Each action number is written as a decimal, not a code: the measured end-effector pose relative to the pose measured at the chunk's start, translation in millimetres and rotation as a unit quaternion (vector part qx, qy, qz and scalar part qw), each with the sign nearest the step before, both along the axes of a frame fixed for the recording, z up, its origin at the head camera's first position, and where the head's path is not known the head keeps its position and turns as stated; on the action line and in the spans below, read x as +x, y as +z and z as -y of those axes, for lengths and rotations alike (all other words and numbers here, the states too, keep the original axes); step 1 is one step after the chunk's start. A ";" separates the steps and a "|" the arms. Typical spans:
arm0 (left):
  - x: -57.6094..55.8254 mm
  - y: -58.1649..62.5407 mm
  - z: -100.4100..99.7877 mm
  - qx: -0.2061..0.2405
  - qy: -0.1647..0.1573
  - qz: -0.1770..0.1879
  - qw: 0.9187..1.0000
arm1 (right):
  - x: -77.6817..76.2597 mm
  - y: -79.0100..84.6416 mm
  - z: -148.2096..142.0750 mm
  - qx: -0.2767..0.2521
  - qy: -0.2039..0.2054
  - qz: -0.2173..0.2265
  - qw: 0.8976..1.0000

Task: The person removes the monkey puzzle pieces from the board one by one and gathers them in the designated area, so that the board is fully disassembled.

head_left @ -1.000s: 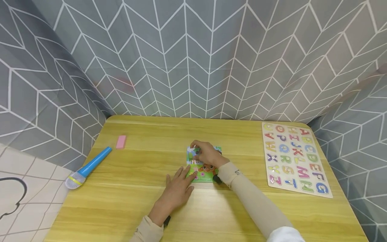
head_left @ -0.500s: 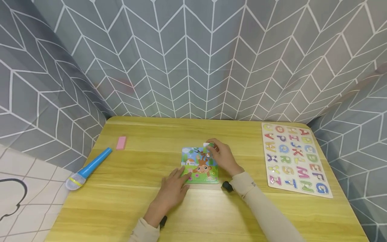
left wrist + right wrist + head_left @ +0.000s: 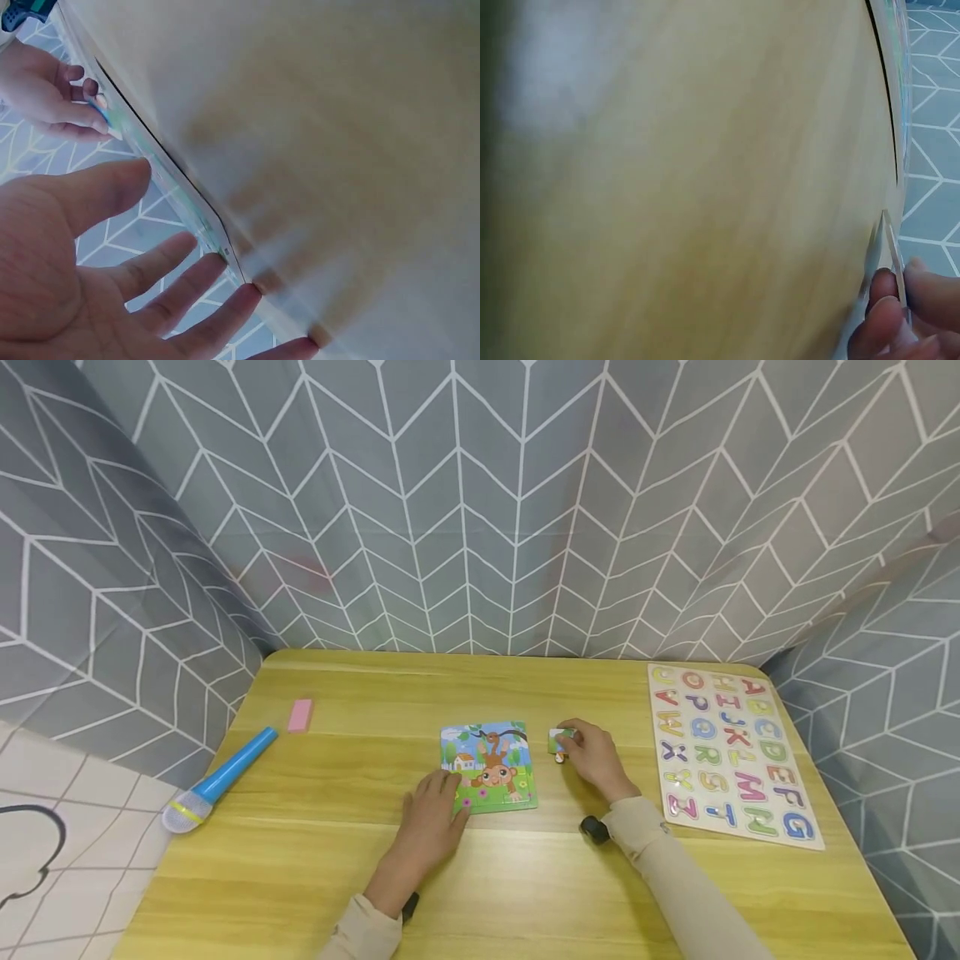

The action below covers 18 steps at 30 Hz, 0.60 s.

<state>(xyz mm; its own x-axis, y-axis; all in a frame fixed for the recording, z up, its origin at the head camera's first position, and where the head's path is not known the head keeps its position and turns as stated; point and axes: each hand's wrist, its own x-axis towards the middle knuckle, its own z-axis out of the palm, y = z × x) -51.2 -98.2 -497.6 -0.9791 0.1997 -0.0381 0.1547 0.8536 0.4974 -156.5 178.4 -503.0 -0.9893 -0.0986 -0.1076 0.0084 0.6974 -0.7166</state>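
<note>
A square picture puzzle (image 3: 491,775) with a monkey hanging by its tail lies on the table in the head view. My left hand (image 3: 433,802) rests at its lower left corner with fingers extended; the left wrist view shows this hand (image 3: 150,285) with fingertips right at the puzzle's edge. To the right of the puzzle, my right hand (image 3: 598,760) pinches a small puzzle piece (image 3: 558,743) between thumb and fingers. In the right wrist view this thin piece (image 3: 894,247) is seen edge-on, held by the right hand (image 3: 907,315) close over the table.
A wooden alphabet board (image 3: 735,753) with colored letters lies at the table's right. On the left are a pink block (image 3: 300,715) and a blue toy microphone (image 3: 221,779), its head over the table's left edge. Grey patterned curtain (image 3: 480,510) encloses the back and sides.
My right hand has moved from over the puzzle's upper left to the table on its right, carrying the piece. The puzzle has shifted slightly left; my left hand stays at its corner.
</note>
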 end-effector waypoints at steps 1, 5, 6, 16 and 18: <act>-0.6 -0.5 -0.8 -0.001 0.002 0.000 1.000 | 0.0 0.3 0.3 0.002 0.002 0.003 1.000; -2.6 0.2 -2.4 -0.004 0.003 -0.002 1.000 | -0.2 1.3 2.8 0.014 0.006 0.010 1.000; -3.0 0.7 -2.5 -0.004 0.003 -0.004 1.000 | -0.1 1.5 3.5 0.019 0.005 0.012 1.000; -6.9 4.0 0.7 -0.006 -0.014 -0.008 1.000 | -1.4 3.6 8.0 0.047 0.007 0.009 0.999; -7.5 3.6 1.5 -0.008 -0.015 -0.007 1.000 | -1.6 3.6 8.6 0.051 0.003 0.008 0.999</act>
